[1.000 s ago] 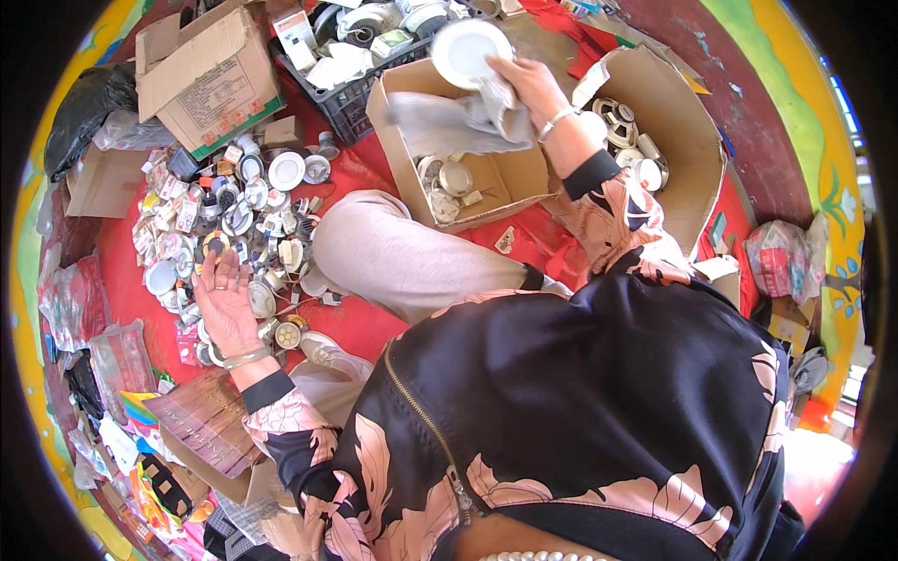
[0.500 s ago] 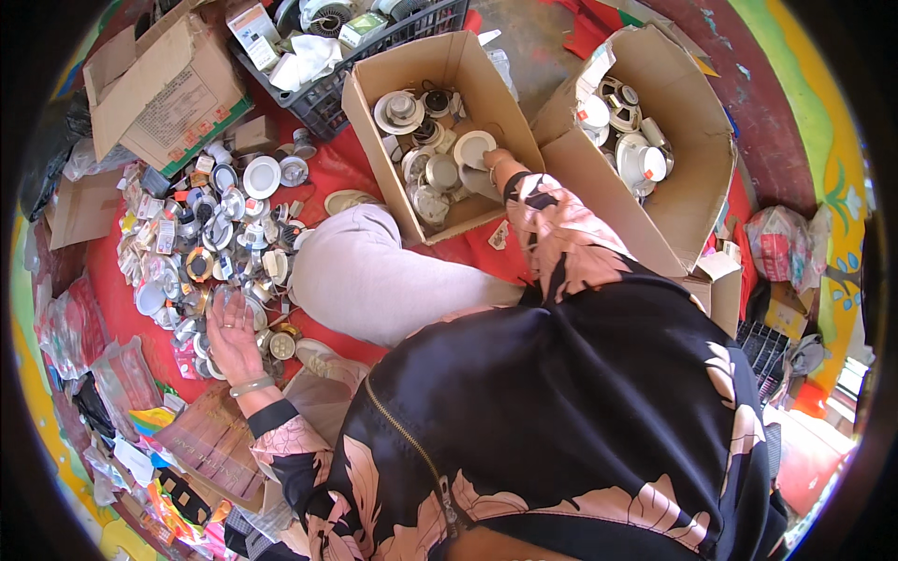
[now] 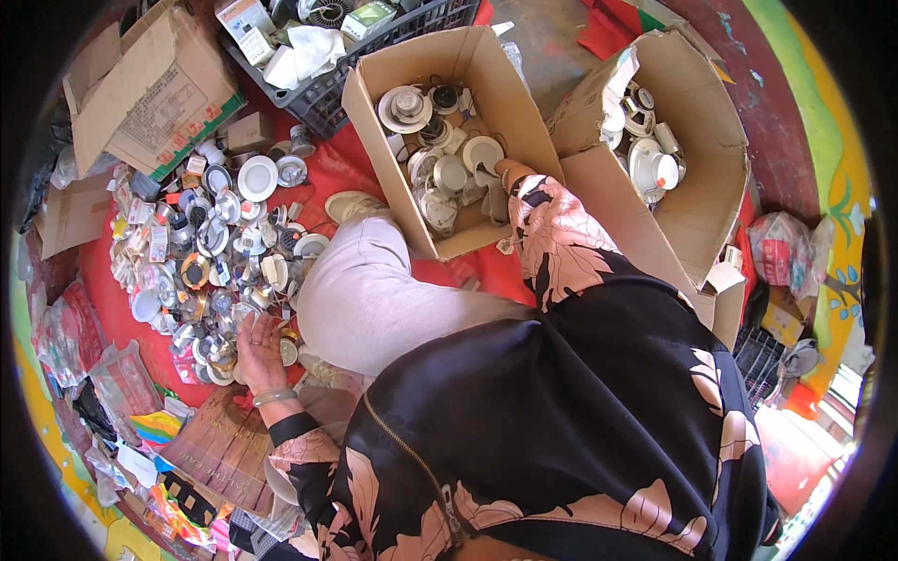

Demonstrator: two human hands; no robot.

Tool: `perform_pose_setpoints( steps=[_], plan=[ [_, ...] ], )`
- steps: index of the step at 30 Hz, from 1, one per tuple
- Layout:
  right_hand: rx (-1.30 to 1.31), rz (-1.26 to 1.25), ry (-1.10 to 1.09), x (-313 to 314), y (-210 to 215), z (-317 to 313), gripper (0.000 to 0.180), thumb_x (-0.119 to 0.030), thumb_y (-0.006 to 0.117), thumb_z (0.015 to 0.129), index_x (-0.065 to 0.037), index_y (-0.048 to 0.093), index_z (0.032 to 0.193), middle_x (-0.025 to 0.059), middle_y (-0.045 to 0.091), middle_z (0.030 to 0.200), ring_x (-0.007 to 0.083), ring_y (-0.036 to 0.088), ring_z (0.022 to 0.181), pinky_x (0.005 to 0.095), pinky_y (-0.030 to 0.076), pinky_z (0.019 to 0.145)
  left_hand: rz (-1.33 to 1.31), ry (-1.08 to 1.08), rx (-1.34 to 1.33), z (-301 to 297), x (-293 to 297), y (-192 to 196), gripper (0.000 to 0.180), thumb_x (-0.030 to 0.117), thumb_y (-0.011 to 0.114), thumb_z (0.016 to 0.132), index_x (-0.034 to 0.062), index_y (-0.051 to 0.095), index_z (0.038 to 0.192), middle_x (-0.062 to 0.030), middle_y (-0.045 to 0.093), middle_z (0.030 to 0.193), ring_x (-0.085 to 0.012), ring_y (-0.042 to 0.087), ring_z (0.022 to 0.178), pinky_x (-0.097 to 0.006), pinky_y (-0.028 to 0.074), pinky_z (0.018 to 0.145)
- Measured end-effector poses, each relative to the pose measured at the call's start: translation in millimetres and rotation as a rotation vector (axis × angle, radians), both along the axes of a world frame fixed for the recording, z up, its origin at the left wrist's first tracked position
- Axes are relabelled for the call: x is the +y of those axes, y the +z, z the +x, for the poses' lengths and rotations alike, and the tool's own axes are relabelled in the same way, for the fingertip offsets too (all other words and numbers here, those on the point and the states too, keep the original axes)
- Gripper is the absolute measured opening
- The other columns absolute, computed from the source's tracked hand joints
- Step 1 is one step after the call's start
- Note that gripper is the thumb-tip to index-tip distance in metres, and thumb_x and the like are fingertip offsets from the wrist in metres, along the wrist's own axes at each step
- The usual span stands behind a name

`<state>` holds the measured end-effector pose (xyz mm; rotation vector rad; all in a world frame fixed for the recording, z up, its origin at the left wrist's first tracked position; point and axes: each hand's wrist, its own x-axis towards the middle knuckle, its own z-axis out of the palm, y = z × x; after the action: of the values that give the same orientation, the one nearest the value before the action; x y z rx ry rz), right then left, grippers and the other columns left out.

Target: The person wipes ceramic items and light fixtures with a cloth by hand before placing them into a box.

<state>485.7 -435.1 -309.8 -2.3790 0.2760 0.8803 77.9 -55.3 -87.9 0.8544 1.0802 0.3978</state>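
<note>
My right hand (image 3: 508,172) reaches into an open cardboard box (image 3: 510,79) in front of me, at its right wall. Close to its fingers lie a white round downlight (image 3: 482,152) and a grey-white limp piece (image 3: 496,198). The fingers are small and partly hidden, so whether they grip anything is unclear. Several more lamps, including a white ringed downlight (image 3: 405,109), lie in that box. My left hand (image 3: 261,357), palm turned up and fingers apart, holds nothing. It rests by the near edge of a big pile of lamp parts (image 3: 210,238) on a red sheet.
A second cardboard box (image 3: 706,168) with lamps stands to the right. At the back are a black plastic crate (image 3: 327,105) and a closed-sided carton (image 3: 154,98). My bent knee (image 3: 369,280) lies between pile and box. Plastic bags (image 3: 75,327) and flat cardboard (image 3: 220,439) lie left.
My left hand has moved right and slightly nearer to me. My right hand has shifted slightly down and right beside the round downlight. The view has tilted a little.
</note>
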Motion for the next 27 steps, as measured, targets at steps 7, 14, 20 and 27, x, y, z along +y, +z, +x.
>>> perform_pose_setpoints(
  steps=[7, 14, 20, 27],
  plan=[
    [0.097, -0.377, 0.602, 29.7, 56.2, 4.3, 0.044, -0.039, 0.056, 0.082, -0.001, 0.063, 0.103, 0.0121, 0.063, 0.098, 0.0227, 0.060, 0.088, 0.0340, 0.045, 0.078, 0.050, -0.020, -0.001, -15.7, -8.4, 8.8, 0.045, 0.034, 0.048, 0.089, 0.0006, 0.046, 0.119, -0.0166, 0.054, 0.111, -0.0228, 0.051, 0.103, -0.034, 0.039, 0.090],
    [0.360, 0.764, 0.078, 106.9, 234.1, -11.1, 0.028, -0.032, 0.061, 0.082, -0.005, 0.065, 0.082, 0.0003, 0.062, 0.079, 0.0089, 0.055, 0.070, 0.0234, 0.044, 0.062, 0.254, 0.067, -0.146, -21.3, -4.7, 107.5, 0.031, 0.022, 0.049, 0.090, -0.0008, 0.053, 0.110, -0.0127, 0.061, 0.097, -0.0203, 0.058, 0.092, -0.031, 0.045, 0.081],
    [0.026, 0.869, 0.699, 238.1, 300.9, -16.0, 0.034, -0.032, 0.060, 0.082, -0.004, 0.063, 0.101, 0.0037, 0.063, 0.094, 0.0100, 0.055, 0.085, 0.0236, 0.044, 0.075, 0.446, 0.028, -0.131, -33.2, -6.0, 150.2, 0.027, 0.016, 0.046, 0.092, -0.0035, 0.053, 0.109, -0.0137, 0.061, 0.096, -0.0188, 0.058, 0.092, -0.029, 0.045, 0.079],
    [0.077, 0.264, 1.435, 409.4, 171.2, -43.8, 0.037, -0.017, 0.060, 0.075, -0.009, 0.059, 0.111, 0.0045, 0.063, 0.100, 0.0143, 0.056, 0.091, 0.0278, 0.044, 0.081, 0.412, 0.093, -0.013, -34.2, 3.2, 147.1, 0.027, 0.017, 0.046, 0.091, -0.0041, 0.055, 0.107, -0.0127, 0.061, 0.093, -0.0170, 0.059, 0.089, -0.029, 0.044, 0.081]
  ],
)
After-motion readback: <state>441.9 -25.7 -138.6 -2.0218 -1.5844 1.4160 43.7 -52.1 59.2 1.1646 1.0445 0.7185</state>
